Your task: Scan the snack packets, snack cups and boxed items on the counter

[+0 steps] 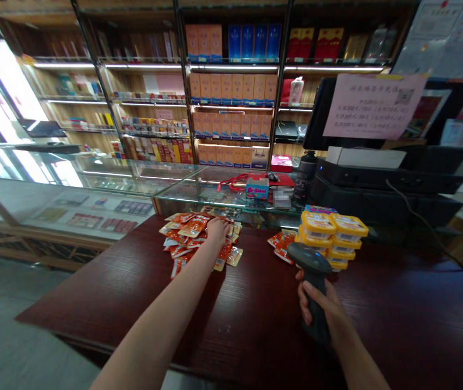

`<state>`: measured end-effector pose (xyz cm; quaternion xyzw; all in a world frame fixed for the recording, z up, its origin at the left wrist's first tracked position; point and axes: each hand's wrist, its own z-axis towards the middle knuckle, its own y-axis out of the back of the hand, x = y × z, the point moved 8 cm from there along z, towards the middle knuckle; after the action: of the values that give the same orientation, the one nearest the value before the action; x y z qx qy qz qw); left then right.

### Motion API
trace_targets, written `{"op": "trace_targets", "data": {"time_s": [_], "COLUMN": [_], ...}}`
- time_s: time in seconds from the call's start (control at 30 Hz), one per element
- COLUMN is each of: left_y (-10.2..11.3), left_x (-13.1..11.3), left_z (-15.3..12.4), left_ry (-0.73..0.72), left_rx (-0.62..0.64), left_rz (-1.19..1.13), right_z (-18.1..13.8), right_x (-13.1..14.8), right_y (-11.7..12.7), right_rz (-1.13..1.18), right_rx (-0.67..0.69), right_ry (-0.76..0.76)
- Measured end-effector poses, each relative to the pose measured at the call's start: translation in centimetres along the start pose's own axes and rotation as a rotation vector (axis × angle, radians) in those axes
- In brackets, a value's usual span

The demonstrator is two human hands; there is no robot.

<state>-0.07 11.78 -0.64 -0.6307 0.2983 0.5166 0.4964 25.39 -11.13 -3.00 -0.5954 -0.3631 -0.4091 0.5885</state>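
Observation:
My right hand (324, 307) is wrapped round the handle of a grey barcode scanner (311, 271), whose head points away from me toward the stacked yellow-lidded tubs (332, 232). My left hand (217, 231) reaches out over a heap of orange snack packets (186, 233) on the dark red wooden counter (134, 292). Its fingers curl down onto the packets at the heap's right side; whether they grip one is hidden. A few more orange packets (280, 244) lie between the scanner head and the tubs.
Behind the counter runs a glass display case (125, 184) with a small blue box (258, 188) and a dark bottle (306, 174) on top. A black till and monitor (381, 179) with a pink notice (373, 105) stand at the right. Shelves of boxed goods (231, 86) fill the back wall.

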Motion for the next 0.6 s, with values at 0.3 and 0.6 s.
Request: {"op": "trace_targets", "data": {"time_s": [0.3, 0.6], "left_y": [-6.9, -16.5], "left_x": [4.5, 6.4], "left_z": [-5.8, -8.6], "left_ry": [-0.007, -0.364], "left_rx": [0.442, 0.742], "left_rz": [0.304, 0.988], "right_z": [0.8, 1.1], "right_x": [-1.0, -1.5], "right_y": [0.7, 0.8], "right_rz": [-0.124, -0.144], "right_rx": [-0.081, -0.070], "right_ry": [-0.087, -0.105]}}
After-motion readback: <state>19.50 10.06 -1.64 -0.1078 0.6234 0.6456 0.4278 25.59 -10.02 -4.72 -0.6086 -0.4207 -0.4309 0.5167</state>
